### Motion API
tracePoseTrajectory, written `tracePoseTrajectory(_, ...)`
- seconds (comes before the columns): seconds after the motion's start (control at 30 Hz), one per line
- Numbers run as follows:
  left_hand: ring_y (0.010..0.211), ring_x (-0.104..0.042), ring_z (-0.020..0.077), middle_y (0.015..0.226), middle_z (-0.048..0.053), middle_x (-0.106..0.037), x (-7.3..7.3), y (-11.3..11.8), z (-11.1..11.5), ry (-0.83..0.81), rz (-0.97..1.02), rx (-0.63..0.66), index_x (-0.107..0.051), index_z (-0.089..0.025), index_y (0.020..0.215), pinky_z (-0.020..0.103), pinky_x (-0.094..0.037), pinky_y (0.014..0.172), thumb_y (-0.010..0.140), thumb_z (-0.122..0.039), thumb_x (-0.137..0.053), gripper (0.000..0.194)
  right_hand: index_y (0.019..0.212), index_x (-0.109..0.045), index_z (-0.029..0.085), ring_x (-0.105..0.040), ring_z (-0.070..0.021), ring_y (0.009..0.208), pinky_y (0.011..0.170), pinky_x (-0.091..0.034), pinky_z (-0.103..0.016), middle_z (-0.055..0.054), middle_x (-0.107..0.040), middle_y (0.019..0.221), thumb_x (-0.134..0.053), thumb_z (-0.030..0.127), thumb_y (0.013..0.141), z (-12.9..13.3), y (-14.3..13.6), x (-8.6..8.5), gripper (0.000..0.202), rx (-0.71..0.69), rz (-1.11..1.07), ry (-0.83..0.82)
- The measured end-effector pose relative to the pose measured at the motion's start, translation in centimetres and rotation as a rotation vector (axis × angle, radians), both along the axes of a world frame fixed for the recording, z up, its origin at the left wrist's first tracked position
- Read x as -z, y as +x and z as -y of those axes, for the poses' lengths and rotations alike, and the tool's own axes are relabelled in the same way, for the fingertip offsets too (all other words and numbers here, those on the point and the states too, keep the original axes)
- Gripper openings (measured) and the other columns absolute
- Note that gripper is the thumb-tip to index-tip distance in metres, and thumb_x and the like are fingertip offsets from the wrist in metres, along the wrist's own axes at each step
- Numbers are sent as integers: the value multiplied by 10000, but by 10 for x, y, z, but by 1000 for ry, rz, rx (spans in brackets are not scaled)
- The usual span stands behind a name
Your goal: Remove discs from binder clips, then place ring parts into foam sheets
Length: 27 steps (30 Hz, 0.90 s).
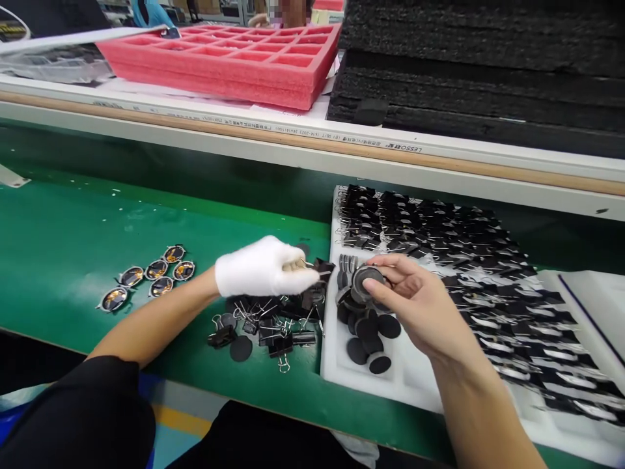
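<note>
My left hand (pixel 266 268), in a white glove, is closed on a black binder clip (pixel 323 267), pinching its wire handles over the green bench. Bare-skinned, my right hand (pixel 415 293) grips a round dark disc (pixel 365 284) between thumb and fingers, just right of the clip. Below it, several loose black discs (pixel 370 339) lie on a white foam tray (pixel 342 371). Under my left hand is a heap of black binder clips (pixel 280 332) with silver handles, and a flat black disc (pixel 241 348) rests beside them.
Several round watch-like pieces (pixel 156 269) with amber faces lie at left on the green bench (pixel 63 241). Rows of clipped pieces (pixel 424 221) fill the tray's back and right. A shelf above carries a pink foam tray (pixel 219 71) and stacked black foam (pixel 478 71). A person (pixel 288 12) is behind.
</note>
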<state>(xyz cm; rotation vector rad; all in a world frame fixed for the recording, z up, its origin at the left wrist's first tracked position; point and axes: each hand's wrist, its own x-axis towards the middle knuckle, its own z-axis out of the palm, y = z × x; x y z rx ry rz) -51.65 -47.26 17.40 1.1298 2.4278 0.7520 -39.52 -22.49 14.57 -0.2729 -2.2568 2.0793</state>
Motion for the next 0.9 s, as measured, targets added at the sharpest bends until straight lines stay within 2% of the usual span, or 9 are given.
tracePoseTrajectory(0.1, 502, -483, 126, 547, -4, -548, -6, -46, 27, -158, -5, -214, -581, -203, 642, 273, -356, 550, 928, -662, -449, 556, 1005, -690, 235, -699, -196, 836, 716, -615, -327, -52, -733, 939, -901, 503, 719, 1, -19, -11, 445, -35, 46, -50)
tracePoseTrajectory(0.17, 487, -517, 147, 527, 15, -571, 0, -83, 47, -294, 56, -347, -626, -204, 655, 291, -403, 580, 919, -721, -418, 617, 997, -699, 236, -717, -211, 871, 742, -631, -346, -51, -726, 957, -922, 455, 694, 7, -43, -15, 435, -105, 146, -132)
tracePoseTrajectory(0.27, 466, -498, 149, 513, 32, -566, 17, -128, 72, -490, 238, -396, -642, -206, 624, 302, -417, 592, 892, -763, -420, 656, 992, -717, 230, -723, -197, 844, 699, -623, -309, -49, -718, 933, -911, 302, 699, 25, -90, -9, 360, -223, 298, -209)
tracePoseTrajectory(0.33, 464, -485, 153, 511, 41, -563, 24, -144, 83, -603, 330, -390, -673, -210, 638, 299, -401, 573, 863, -802, -426, 680, 1040, -724, 216, -700, -170, 803, 668, -600, -280, -49, -718, 926, -874, 203, 714, 41, -121, 0, 359, -295, 311, -140)
tracePoseTrajectory(0.47, 587, -629, 211, 624, 106, -681, 21, -158, 88, -780, 289, -375, -737, -197, 690, 323, -479, 686, 802, -887, -431, 763, 1076, -737, 178, -687, -179, 854, 759, -577, -292, -54, -736, 1002, -814, 66, 696, 72, -171, 24, 403, -353, 157, 369)
tracePoseTrajectory(0.6, 896, -725, 312, 920, 164, -774, 27, -163, 68, -559, -96, -600, -775, -182, 934, 393, -511, 885, 912, -830, -183, 878, 1087, -766, 184, -706, -250, 1006, 928, -550, -356, -79, -754, 1078, -867, 130, 690, 92, -205, 38, 413, -453, 11, 839)
tracePoseTrajectory(0.7, 1114, -677, 356, 1169, 199, -734, 51, -162, 51, -405, -272, -781, -714, -161, 1191, 466, -485, 991, 994, -671, -89, 831, 1144, -748, 182, -712, -248, 1012, 936, -544, -364, -92, -761, 1100, -909, 223, 706, 102, -221, 44, 469, -531, -58, 901)
tracePoseTrajectory(0.8, 1241, -588, 411, 1308, 231, -654, 74, -158, 46, -433, -281, -870, -628, -167, 1353, 579, -431, 1045, 1018, -589, -152, 719, 1090, -746, 196, -711, -226, 939, 863, -540, -347, -61, -772, 1021, -917, 252, 712, 111, -230, 51, 419, -607, -96, 886)
tracePoseTrajectory(0.9, 1286, -526, 420, 1390, 243, -581, 85, -148, 50, -424, -266, -932, -571, -197, 1424, 596, -422, 1036, 1029, -561, -190, 659, 1042, -747, 196, -693, -221, 907, 804, -514, -334, -52, -762, 988, -921, 287, 711, 116, -233, 59, 384, -673, -143, 877)
